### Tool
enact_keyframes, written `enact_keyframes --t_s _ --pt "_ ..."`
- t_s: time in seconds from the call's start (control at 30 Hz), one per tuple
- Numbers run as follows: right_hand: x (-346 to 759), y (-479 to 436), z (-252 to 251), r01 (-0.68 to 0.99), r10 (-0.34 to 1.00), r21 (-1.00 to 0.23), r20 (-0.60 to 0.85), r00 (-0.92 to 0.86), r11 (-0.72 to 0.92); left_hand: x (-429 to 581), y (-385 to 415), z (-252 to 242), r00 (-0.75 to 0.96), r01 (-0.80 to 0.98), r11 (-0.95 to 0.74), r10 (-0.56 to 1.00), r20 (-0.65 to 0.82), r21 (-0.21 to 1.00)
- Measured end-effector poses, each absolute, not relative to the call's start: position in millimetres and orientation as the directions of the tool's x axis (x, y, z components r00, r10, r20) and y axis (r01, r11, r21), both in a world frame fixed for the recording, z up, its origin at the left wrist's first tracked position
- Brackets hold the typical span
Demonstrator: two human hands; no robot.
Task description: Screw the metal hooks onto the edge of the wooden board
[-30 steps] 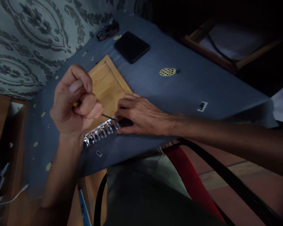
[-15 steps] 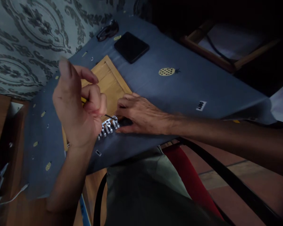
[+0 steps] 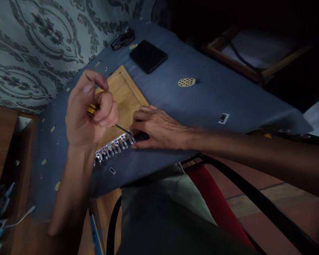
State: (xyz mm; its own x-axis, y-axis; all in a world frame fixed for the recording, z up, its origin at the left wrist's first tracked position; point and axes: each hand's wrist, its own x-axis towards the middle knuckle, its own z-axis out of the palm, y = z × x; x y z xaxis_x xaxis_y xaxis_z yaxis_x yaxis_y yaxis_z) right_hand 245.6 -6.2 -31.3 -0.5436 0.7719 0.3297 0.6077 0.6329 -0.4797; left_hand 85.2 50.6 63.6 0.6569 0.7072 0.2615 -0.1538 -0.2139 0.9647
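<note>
My left hand point(image 3: 91, 109) is closed around the yellow and black handle of a screwdriver point(image 3: 93, 109). Its dark shaft slants down to the right, the tip at the rightmost hook of a silver hook rail point(image 3: 117, 143). Several small metal hooks line this rail, along the near edge of a framed wooden board point(image 3: 124, 95) that lies on the cloth. My right hand point(image 3: 159, 128) grips the board's right corner, fingers bent on the wood and thumb beside the end hook. Something black shows under that palm; I cannot make it out.
A patterned blue-grey cloth point(image 3: 202, 102) covers the table. Beyond the board lie a black phone-like slab point(image 3: 148, 56) and dark sunglasses point(image 3: 123, 38). A patterned curtain point(image 3: 45, 46) hangs at the back left. A wooden frame point(image 3: 236, 63) stands at the far right.
My left hand has turned about the screwdriver, its thumb coming down and more of the handle showing. More hooks are visible. My right hand stays in place on the board.
</note>
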Motion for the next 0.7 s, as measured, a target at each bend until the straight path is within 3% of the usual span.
enact_keyframes --t_s 0.13,0.23,0.4,0.7 --pt "247 -5 -33 0.598 0.767 -0.483 0.349 -0.539 0.64 91 28 66 0.268 -0.026 -0.337 0.905 0.332 0.941" --pt "247 -5 -33 0.593 0.768 -0.491 0.352 -0.536 0.638 100 12 68 0.153 -0.061 -0.306 0.938 0.312 0.95" --pt "246 -5 -35 0.576 0.765 -0.506 0.369 -0.529 0.642 110 11 65 0.137 -0.103 -0.274 0.948 0.286 0.956" --pt "246 -5 -35 0.595 0.769 -0.489 0.367 -0.524 0.639 104 27 65 0.347 -0.109 -0.243 0.899 0.266 0.964"
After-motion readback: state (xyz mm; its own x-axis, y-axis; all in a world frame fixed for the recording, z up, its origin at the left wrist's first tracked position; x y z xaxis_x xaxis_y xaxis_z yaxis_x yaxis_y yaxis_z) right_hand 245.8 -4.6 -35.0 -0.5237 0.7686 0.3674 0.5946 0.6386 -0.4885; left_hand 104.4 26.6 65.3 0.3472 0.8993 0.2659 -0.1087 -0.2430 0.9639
